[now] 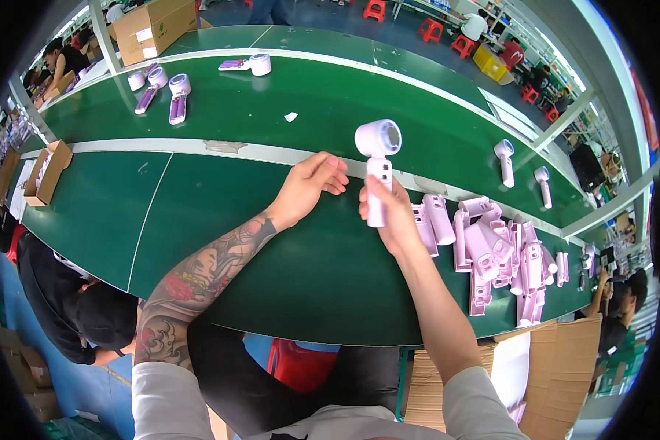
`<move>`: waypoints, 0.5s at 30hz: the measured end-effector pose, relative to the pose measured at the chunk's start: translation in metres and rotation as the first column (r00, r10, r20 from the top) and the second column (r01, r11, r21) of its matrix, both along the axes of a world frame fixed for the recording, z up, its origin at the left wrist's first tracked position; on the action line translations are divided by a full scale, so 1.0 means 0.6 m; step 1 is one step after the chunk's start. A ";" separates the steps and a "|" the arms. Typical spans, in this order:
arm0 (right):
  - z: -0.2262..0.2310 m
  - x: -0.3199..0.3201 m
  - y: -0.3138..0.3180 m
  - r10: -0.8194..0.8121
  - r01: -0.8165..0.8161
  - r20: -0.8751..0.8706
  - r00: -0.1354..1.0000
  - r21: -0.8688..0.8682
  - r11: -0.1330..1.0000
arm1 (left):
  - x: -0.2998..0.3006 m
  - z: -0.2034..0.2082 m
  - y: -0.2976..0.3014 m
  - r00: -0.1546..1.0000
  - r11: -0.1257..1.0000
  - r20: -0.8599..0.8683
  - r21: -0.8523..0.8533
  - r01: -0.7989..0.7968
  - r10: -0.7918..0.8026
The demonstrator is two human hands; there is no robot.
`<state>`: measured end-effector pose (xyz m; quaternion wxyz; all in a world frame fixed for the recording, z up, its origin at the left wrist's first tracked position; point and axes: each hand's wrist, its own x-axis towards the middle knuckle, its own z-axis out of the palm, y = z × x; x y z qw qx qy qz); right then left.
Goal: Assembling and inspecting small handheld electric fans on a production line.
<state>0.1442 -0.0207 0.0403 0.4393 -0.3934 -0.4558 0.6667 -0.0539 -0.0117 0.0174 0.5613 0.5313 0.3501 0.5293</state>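
Note:
My right hand (396, 216) is wrapped round the handle of a pale purple handheld fan (378, 147), held upright over the green table with its round head at the top. My left hand (308, 187) hovers to the left of the fan, apart from it, with nothing in it and its fingers loosely bent. A heap of pale purple handle shells (491, 246) lies on the table to the right of my right forearm. Some shells show their hollow inner side.
Beyond a pale rail (271, 152) runs a green belt-like surface (308, 88) carrying several fans, such as one lying flat (257, 64) and one at right (504, 161). A small open carton (48, 174) stands at far left. Below the table's right edge is a cardboard box (561, 367). Other people sit on both sides.

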 end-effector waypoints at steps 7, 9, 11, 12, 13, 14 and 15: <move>-0.030 -0.036 -0.010 -0.251 -0.004 0.388 0.887 0.550 0.835 | -0.002 0.007 -0.003 0.999 0.999 -0.005 0.021 -0.040 0.040; -0.041 -0.039 -0.016 -0.305 0.000 0.358 0.882 0.649 0.761 | -0.005 0.012 -0.003 0.999 0.999 0.003 0.025 -0.042 0.042; -0.039 -0.048 -0.018 -0.283 0.030 0.319 0.905 0.613 0.789 | -0.003 0.009 -0.002 0.999 0.999 -0.030 0.030 -0.045 0.046; -0.036 -0.048 -0.022 -0.268 0.042 0.297 0.916 0.594 0.803 | 0.000 0.008 -0.005 0.997 0.998 -0.048 0.031 -0.053 0.055; -0.030 -0.045 -0.023 -0.268 0.052 0.280 0.922 0.596 0.801 | 0.003 0.007 -0.007 0.996 0.998 -0.067 0.032 -0.063 0.065; -0.022 -0.043 -0.020 -0.220 0.053 0.268 0.938 0.516 0.855 | 0.005 0.008 -0.006 0.994 0.997 -0.084 0.037 -0.065 0.068; -0.014 -0.042 -0.021 -0.172 0.051 0.252 0.952 0.424 0.904 | 0.008 0.010 -0.007 0.992 0.996 -0.098 0.039 -0.078 0.081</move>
